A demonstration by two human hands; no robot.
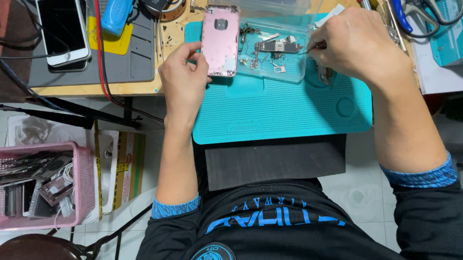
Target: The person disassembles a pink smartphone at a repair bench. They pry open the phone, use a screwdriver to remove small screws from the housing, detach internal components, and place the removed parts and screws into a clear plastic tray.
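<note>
Overhead, the left hand (183, 77) grips a pink metal phone back housing (220, 40) by its edge. The right hand (352, 42) pinches thin metal tweezers (312, 49) over a clear plastic parts tray (275, 51).

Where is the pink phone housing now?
In the head view, the pink phone housing lies on the teal mat's upper left, touched by the left hand, beside the clear parts tray.

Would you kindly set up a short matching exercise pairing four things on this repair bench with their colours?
Things:
1. phone back housing
2. work mat
3. basket
4. phone on the grey mat

Colours:
A. teal
B. white
C. rose pink with a metal sheen
D. pink plastic mesh

Pairs: 1-C, 2-A, 3-D, 4-B

The left hand holds the housing.
</note>
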